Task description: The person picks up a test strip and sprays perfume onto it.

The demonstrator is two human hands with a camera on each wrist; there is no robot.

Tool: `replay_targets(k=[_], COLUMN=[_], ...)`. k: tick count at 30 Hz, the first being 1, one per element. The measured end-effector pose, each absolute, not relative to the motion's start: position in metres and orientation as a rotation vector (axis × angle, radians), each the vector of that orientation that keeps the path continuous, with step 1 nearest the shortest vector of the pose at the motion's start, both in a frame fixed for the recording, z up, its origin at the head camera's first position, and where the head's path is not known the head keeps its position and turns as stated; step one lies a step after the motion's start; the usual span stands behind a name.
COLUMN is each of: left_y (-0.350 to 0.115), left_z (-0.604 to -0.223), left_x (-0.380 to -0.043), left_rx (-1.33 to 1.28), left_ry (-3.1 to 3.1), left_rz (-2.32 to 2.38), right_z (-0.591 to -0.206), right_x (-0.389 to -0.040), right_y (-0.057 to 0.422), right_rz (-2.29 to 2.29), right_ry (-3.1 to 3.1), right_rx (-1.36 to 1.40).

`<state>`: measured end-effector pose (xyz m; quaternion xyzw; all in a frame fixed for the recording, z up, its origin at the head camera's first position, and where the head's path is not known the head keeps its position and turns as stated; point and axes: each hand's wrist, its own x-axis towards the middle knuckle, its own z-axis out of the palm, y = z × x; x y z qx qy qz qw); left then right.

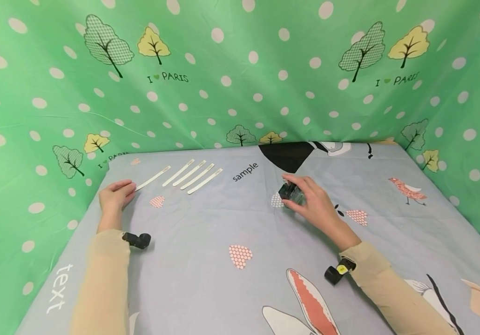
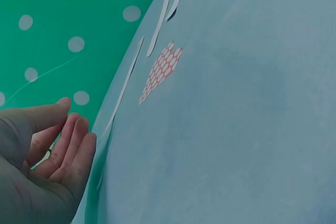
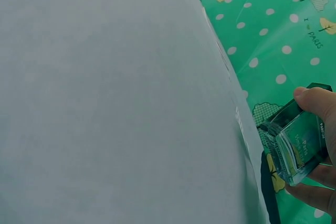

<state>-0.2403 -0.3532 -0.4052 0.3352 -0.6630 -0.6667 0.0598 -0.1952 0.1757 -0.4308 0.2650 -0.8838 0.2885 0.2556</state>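
Note:
My right hand [image 1: 313, 200] grips a clear, green-tinted glass perfume bottle [image 3: 299, 142] with dark parts and small printed lettering. In the head view the bottle is tilted, its dark end turned to the left, and the fingers cover part of it. My left hand [image 1: 116, 197] is at the left side of the table, fingers loosely bent, with a gap between thumb and fingers in the left wrist view. Just beyond its fingertips lies a thin white paper strip [image 1: 153, 178]. Several similar strips [image 1: 205, 179] with small printed ends lie slanted in a row to its right.
A grey-blue printed cloth [image 1: 198, 232] covers the table, with hearts, a bird and lettering on it. Green polka-dot fabric [image 1: 227, 79] hangs behind and along both sides. Each wrist wears a small black camera [image 1: 137, 240].

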Motion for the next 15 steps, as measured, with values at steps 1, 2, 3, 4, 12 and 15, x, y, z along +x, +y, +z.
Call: replay_targets(k=[1,2,3,4,12,15], left_y=[-0.352,-0.351,-0.35,-0.348,-0.338,-0.333], left_z=[-0.405,-0.406,-0.406,-0.406,-0.409,-0.411], left_x=[-0.24,-0.241,-0.241,-0.242,-0.245,-0.246], left_rx=[1.004,0.997,0.993,0.993,0.99,0.981], left_ry=[-2.017,-2.021,-2.03,-2.029,-2.096,-2.132], left_rz=[-2.013,-2.01,-2.005,-2.005,-1.952,-1.923], right_z=[-0.431,-0.431,-0.431,-0.432,-0.432,-0.432], right_x=[-0.195,-0.195,-0.195,-0.196,-0.196,-0.196], right_y=[0.176,0.176,0.176,0.177,0.177,0.177], right_rz=[0.782,0.782,0.783,0.783,0.791,0.792], right_ry=[-2.398,-2.396,-2.395,-2.393,-2.382,-2.384], right_rx=[0.72,0.721,0.721,0.722,0.726,0.723])
